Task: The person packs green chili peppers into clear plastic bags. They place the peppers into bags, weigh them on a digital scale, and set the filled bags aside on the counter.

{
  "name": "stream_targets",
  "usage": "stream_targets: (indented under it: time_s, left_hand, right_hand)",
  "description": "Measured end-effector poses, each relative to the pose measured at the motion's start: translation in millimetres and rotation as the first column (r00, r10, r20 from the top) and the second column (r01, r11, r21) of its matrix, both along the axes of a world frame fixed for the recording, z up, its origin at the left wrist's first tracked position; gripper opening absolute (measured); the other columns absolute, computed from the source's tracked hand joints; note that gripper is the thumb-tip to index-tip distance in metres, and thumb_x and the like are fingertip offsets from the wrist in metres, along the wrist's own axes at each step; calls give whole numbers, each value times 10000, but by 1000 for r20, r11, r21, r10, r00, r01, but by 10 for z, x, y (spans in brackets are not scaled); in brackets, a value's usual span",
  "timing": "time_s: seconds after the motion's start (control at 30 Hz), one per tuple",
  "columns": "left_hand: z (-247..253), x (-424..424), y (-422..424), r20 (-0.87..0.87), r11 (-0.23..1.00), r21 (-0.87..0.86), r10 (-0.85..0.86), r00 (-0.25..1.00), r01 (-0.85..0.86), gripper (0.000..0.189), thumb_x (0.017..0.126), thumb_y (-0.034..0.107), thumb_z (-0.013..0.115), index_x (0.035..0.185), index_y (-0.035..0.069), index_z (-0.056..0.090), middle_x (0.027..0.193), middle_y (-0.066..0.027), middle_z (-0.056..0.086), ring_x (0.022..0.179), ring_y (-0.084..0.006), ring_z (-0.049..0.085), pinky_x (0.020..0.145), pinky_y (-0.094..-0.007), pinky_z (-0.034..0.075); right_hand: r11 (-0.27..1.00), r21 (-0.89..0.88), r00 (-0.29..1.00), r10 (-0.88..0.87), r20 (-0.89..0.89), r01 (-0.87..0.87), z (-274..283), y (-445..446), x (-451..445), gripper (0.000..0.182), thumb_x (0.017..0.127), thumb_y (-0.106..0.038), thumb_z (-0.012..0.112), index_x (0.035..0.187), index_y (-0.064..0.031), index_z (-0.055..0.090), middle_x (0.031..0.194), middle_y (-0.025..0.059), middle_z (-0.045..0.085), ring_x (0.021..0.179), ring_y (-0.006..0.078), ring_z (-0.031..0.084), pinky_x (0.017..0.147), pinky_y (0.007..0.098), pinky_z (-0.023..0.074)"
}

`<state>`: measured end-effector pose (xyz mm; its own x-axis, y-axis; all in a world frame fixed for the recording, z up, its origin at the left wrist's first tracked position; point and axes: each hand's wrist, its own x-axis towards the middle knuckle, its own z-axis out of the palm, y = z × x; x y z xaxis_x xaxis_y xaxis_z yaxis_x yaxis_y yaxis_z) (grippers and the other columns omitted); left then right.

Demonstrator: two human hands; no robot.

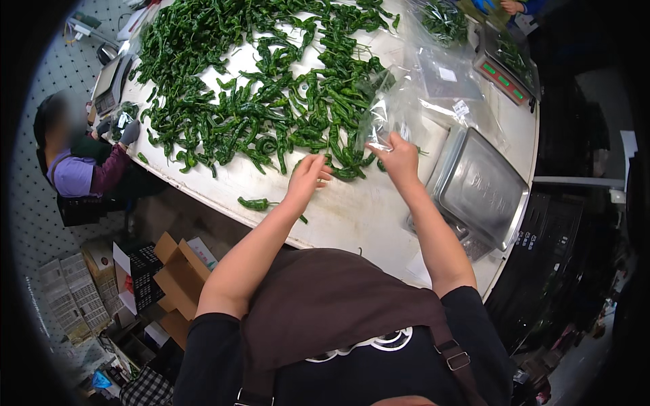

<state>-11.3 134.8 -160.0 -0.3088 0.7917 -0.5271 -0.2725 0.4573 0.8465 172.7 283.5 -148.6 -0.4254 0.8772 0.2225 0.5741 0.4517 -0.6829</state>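
My right hand (399, 158) grips the lower edge of a clear plastic bag (380, 119), which spreads over the right side of the peppers. To its left, my left hand (306, 180) is at the near edge of the pile, its fingers loosely curved and apart, with nothing plainly held. Wrinkled green peppers (244, 114) lie heaped and spread across the white table (350, 218). One loose pepper (254, 204) rests near the table's front edge, left of my left forearm.
A scale with a metal pan (485, 182) stands right of my right forearm. Farther back are another scale (502, 76) with lit displays and flat plastic bags (444, 76). At the left, a gloved person (76, 167) handles a bag of peppers. Cardboard boxes (183, 274) stand below.
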Motion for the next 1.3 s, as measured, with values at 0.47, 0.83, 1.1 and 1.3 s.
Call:
stream_targets:
  time_s: [0.47,0.83,1.1,1.3]
  left_hand:
    - [-47,367,-143,300,917,75,355,886,-392,256,908,127,635,1126,63,515,741,20,485,668,-120,473,651,-300,445]
    - [76,183,-813,-413,999,53,10,911,13,174,982,210,523,908,59,565,769,21,551,690,-81,528,599,-232,467]
    - [766,1252,-1093,57,952,256,156,986,-166,211,1047,250,416,900,103,451,701,28,453,555,-44,405,456,-204,334]
    - [736,948,-1226,29,949,260,180,983,-181,179,1046,204,405,931,88,476,670,37,447,510,-33,389,433,-190,330]
  right_hand:
    - [940,-50,921,341,187,-338,-485,-1294,1100,148,775,-125,641,785,-73,503,727,110,565,694,340,594,594,460,465]
    - [796,-345,826,557,92,-498,-32,-1283,1266,456,798,-406,730,948,-17,545,827,159,595,734,347,595,695,418,498]
    - [553,-597,807,300,-509,-581,422,-1558,547,240,929,-224,630,911,6,563,714,51,607,612,122,562,573,270,463]
    - [464,-658,779,124,-615,-593,541,-1574,408,163,934,-149,593,855,-8,572,673,18,581,591,84,530,555,257,439]
